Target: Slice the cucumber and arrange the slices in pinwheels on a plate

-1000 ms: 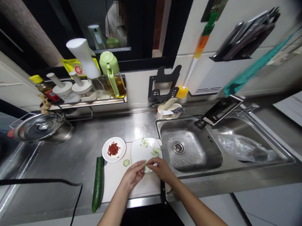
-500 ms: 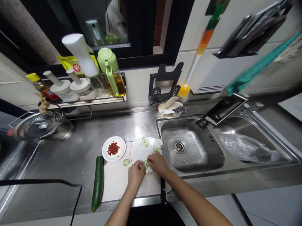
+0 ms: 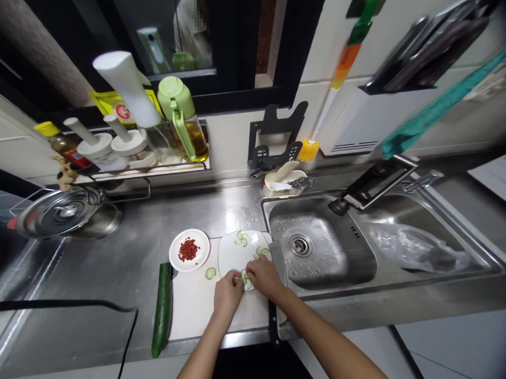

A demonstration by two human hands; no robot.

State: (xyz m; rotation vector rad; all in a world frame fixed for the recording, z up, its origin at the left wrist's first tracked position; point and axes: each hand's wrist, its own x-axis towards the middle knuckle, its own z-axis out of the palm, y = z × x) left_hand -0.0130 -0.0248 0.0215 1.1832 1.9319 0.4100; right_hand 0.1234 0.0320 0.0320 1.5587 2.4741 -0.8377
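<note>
Over the near edge of a white plate (image 3: 230, 251), my two hands almost meet. My left hand (image 3: 228, 294) is closed in a pinch, its fingertips beside a cluster of thin cucumber slices (image 3: 246, 278). The fingers of my right hand (image 3: 264, 275) are curled together just right of that cluster; anything held in either hand is too small or hidden. Fanned cucumber slices (image 3: 240, 238) lie at the plate's far side, more at its right. One loose cucumber slice (image 3: 210, 273) rests on the pale cutting board (image 3: 191, 309). A whole cucumber (image 3: 161, 311) lies along the board's left edge.
A small white dish (image 3: 175, 260) of chopped red bits (image 3: 188, 249) stands left of the plate. Right of it lies a knife (image 3: 273, 322), beside the sink (image 3: 323, 264). A lidded pot (image 3: 95, 219) and a condiment rack (image 3: 164, 169) are at the back left.
Both hands stay at the plate's near edge with hardly any movement. The view has shifted slightly; the slices look the same.
</note>
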